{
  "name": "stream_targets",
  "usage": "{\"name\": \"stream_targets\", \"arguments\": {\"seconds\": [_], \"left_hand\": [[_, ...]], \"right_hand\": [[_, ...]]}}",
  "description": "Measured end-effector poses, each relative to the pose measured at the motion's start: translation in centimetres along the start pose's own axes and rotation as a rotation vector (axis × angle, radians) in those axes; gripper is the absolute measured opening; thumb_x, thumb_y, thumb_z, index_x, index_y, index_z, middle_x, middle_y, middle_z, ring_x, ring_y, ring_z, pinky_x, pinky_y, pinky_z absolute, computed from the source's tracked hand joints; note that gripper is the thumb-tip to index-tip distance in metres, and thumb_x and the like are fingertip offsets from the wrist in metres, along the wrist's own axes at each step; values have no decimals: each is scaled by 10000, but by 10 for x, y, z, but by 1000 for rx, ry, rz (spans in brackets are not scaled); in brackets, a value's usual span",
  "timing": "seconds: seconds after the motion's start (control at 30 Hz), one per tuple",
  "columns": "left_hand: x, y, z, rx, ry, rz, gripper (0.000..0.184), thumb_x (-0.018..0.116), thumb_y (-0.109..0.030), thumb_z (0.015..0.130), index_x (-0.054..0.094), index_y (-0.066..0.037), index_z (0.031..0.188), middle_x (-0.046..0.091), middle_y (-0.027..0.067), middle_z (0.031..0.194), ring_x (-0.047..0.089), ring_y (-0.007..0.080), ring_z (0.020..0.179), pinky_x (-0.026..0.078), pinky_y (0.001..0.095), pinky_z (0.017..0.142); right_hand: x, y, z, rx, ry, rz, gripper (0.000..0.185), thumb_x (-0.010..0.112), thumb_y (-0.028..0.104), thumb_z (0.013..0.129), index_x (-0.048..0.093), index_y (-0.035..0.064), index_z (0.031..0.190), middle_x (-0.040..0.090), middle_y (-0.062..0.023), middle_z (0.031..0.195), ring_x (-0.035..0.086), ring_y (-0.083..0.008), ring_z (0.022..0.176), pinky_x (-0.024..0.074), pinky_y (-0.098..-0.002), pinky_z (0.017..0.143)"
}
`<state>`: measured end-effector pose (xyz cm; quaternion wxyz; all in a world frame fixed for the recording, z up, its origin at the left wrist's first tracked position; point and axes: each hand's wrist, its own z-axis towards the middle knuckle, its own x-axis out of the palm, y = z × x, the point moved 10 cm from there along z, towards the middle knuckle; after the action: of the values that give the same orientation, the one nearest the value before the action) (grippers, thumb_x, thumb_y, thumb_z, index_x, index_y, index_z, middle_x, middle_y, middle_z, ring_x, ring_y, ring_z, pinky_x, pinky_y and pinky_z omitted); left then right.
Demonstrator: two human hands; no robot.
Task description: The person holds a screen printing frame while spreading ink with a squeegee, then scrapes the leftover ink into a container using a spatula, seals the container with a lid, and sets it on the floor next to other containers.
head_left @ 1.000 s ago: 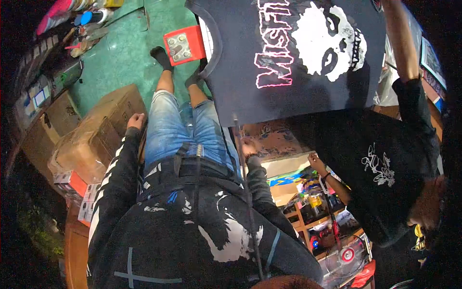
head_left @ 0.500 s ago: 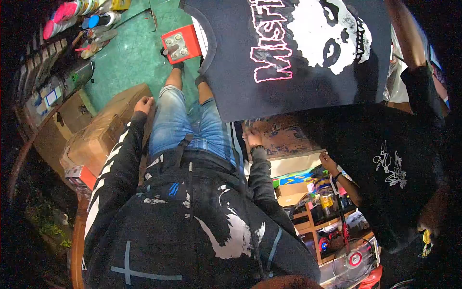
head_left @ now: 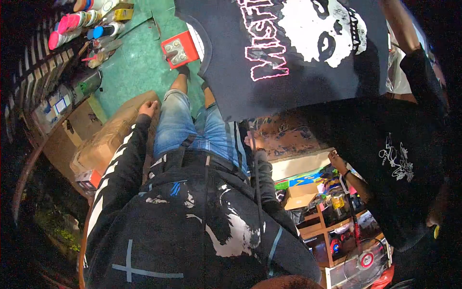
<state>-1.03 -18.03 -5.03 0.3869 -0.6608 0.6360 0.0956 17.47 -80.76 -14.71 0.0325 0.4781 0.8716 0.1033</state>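
My left hand (head_left: 148, 108) hangs by my left thigh, beside a cardboard box (head_left: 115, 126), its fingers curled in with nothing visible in them. My right hand (head_left: 253, 140) is low at my right hip, close to the edge of a brown patterned surface (head_left: 286, 137). Its fingers look apart and hold nothing I can make out. Ahead on the right lies a dark shirt (head_left: 231, 86) with pink-edged lettering and a white skull print (head_left: 332, 36), spread flat. A red piece (head_left: 192, 48) with round metal parts sits near its neckline.
A person in a black shirt (head_left: 370, 139) stands at the right, one arm (head_left: 399, 29) stretched over the shirt and one hand (head_left: 337, 160) lowered. Paint containers (head_left: 67, 23) are at the upper left. Wooden shelves (head_left: 315, 226) and a fan (head_left: 367, 260) are at the lower right.
The view has shifted, and my feet have moved as if stepping. My left hand appears higher and further right in the view. The other person's lowered hand appears further right.
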Motion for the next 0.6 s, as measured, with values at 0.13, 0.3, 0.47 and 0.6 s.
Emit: {"name": "stream_targets", "arguments": {"seconds": [0.13,0.3,0.47,0.6], "left_hand": [[12,21,7,-141,114,-147,435,648,-433,952,647,-8,861,632,70,697,590,134,580,492,341,560],[-11,-14,1,-52,67,-32,437,646,-441,954,659,-9,887,660,74,738,596,147,597,486,331,565],[-14,-15,5,-132,97,-82,417,655,-424,949,674,-8,932,682,69,771,591,135,629,490,333,602],[-24,-30,0,-122,63,-40,415,664,-421,941,673,-7,935,681,73,751,593,152,630,495,341,615]], "right_hand": [[16,1,12,75,352,365,395,619,345,1000,662,-3,1182,697,-78,831,656,-167,711,553,-328,665],[38,69,-52,101,27,154,332,629,300,993,623,34,1192,623,-81,896,600,-193,792,502,-363,683],[32,104,-64,-9,-153,-95,453,642,316,988,607,-28,1281,712,-130,903,695,-219,746,600,-361,682],[29,112,-71,17,-221,-36,401,675,296,967,644,-20,1212,714,-124,874,699,-216,739,599,-345,668]]}}
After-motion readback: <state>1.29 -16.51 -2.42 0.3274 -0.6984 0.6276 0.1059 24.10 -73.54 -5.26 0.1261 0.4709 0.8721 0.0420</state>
